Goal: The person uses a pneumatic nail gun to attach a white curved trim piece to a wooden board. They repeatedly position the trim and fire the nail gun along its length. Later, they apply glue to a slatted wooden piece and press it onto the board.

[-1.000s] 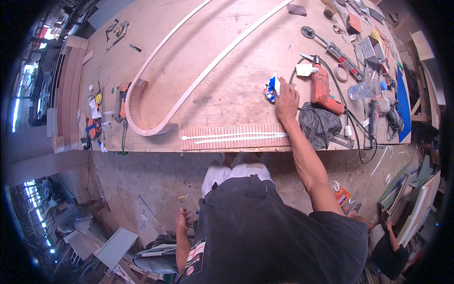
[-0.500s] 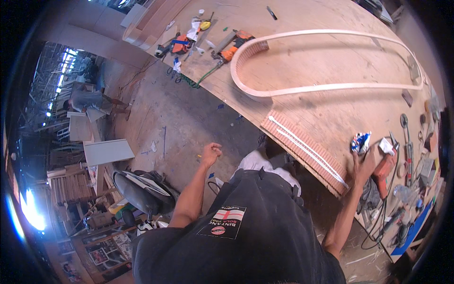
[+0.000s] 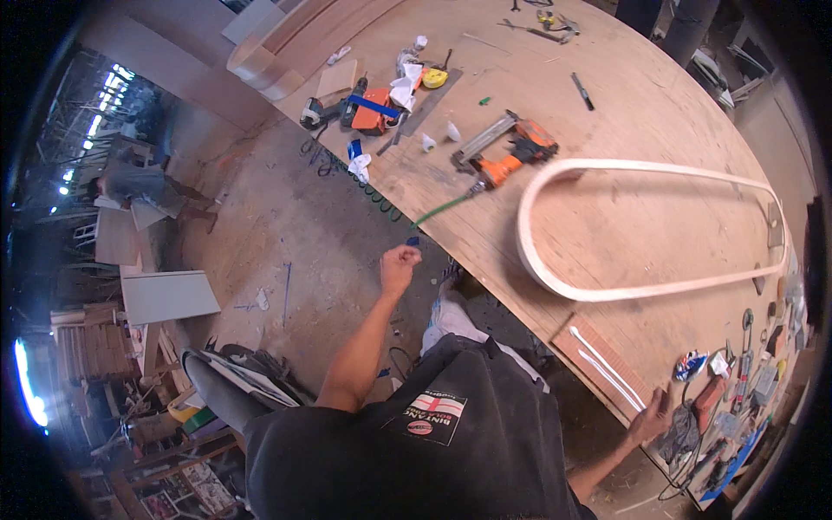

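My left hand (image 3: 399, 267) hangs over the floor left of the workbench, its fingers curled and nothing showing in them. At the bench's near edge, my right hand (image 3: 650, 418) is beside the end of a ribbed wooden strip (image 3: 596, 364). Its fingers look partly stretched, with no held thing visible. Two white glue-like lines (image 3: 609, 371) run along the strip. Just beyond that hand lies a crumpled blue and silver packet (image 3: 691, 366). A long oval frame of pale bent wood (image 3: 659, 290) lies farther in on the bench.
An orange nail gun (image 3: 511, 152) with a green hose lies on the bench (image 3: 624, 121), left of the oval. Cordless drills (image 3: 373, 113) and a hammer (image 3: 546, 33) lie farther back. An orange power tool (image 3: 711, 394) is at right. Another person (image 3: 143, 191) bends over boards at far left.
The view has swung left, so the bench things sit lower and farther right. My right hand has drawn back from the packet toward the strip's end. My left hand stays curled.
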The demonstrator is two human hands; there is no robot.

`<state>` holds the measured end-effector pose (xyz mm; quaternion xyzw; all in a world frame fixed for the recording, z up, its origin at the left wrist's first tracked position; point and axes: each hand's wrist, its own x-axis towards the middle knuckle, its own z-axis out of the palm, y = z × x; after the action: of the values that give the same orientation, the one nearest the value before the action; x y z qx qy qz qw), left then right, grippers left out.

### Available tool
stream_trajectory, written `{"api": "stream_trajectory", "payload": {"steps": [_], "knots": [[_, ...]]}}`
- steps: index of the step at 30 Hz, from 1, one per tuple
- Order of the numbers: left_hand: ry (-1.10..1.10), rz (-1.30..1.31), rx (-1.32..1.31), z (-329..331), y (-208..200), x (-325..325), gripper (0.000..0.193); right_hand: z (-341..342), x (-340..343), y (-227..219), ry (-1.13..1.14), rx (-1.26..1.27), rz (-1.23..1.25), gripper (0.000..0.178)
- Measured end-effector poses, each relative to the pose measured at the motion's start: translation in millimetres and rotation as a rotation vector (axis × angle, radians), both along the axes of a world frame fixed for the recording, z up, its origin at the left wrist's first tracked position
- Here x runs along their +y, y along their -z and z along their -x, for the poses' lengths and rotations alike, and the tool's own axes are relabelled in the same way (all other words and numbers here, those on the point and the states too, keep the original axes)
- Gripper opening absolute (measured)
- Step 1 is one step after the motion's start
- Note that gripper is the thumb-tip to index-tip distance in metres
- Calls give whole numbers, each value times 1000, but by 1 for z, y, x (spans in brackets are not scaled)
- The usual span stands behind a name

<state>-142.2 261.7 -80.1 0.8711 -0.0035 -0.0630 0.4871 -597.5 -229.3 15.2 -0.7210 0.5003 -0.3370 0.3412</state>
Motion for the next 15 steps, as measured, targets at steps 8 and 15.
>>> {"api": "stream_trajectory", "payload": {"steps": [8,15], "knots": [[-132,22,-131,-166,-52,39,11,-278,178,-72,-372,97,-88,31],[-212,170,-278,-272,-66,30,13,-356,241,-82,-535,151,-92,39]]}}
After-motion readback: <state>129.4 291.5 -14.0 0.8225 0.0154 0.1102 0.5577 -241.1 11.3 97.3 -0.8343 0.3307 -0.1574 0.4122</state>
